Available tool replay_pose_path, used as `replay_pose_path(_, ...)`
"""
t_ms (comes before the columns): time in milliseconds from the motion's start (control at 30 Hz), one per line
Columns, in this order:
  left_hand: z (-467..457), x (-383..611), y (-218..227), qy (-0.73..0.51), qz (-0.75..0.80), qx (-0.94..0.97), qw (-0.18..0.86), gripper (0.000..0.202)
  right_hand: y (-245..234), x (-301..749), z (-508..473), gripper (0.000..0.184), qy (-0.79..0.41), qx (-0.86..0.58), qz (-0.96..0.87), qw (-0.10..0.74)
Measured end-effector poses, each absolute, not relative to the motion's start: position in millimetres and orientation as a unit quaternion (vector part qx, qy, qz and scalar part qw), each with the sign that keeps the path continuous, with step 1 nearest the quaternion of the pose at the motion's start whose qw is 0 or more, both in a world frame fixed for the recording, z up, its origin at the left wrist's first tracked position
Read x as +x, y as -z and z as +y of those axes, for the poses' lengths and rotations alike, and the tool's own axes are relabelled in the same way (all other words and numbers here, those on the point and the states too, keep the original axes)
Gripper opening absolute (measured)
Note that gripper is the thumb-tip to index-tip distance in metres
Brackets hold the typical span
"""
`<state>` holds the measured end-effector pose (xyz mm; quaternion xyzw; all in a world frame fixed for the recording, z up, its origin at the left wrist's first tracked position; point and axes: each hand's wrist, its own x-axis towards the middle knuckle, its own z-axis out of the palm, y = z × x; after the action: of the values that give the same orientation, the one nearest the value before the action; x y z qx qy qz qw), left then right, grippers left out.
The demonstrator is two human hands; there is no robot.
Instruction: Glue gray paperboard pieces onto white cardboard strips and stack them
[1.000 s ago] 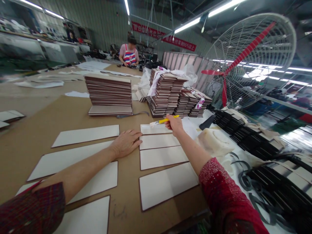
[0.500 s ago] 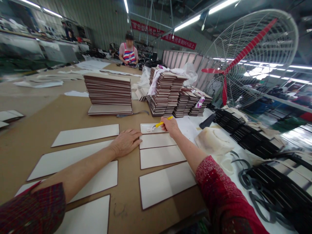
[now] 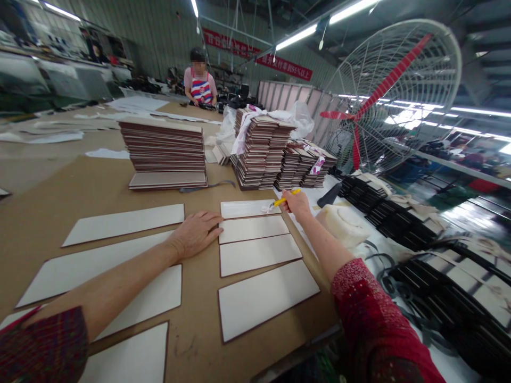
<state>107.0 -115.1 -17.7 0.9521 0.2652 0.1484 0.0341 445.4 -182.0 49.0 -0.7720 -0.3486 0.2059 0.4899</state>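
Note:
My right hand grips a brush by its yellow handle. White bristles rest on the farthest white panel of the right column, where a wet white smear shows. Flat on the table, fingers stretched out, my left hand touches the left edges of the panels in that column. Nearer panels there include a second panel, a third panel and a front panel. Under and around my left forearm lies another column of dark-edged panels, the farthest being a long panel.
Behind the panels stand a tall stack of boards and more bundled stacks. A pale plastic container sits right of my right arm, beside black strapped bundles. A large fan stands at right. Across the table works another person.
The brush in my right hand has slid rightward along the farthest panel. My left hand stays at the panel edges. The whole view has shifted slightly.

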Motion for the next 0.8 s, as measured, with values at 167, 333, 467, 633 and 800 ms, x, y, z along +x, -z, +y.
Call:
replay_pose_path(167,-115,107,17,-0.157,0.263,0.951,0.039,0.047,-55,463,-190,0.029,-0.156,-0.794,-0.346,0.475)
replay_pose_path(333,-113,106,20,-0.172,0.254,0.95,0.053,0.046,-61,467,-198,0.03,-0.125,-0.795,-0.323,0.499)
replay_pose_path(467,-110,107,23,-0.179,0.25,0.95,0.058,0.048,-66,449,-206,0.025,-0.152,-0.758,-0.304,0.557)
replay_pose_path(633,-107,112,8,-0.2,0.249,0.946,0.063,0.054,-73,403,-216,0.027,-0.261,-0.693,-0.301,0.601)
replay_pose_path(800,-134,100,-8,-0.189,0.215,0.956,0.063,0.042,-69,366,-227,0.029,-0.355,-0.649,-0.31,0.597)
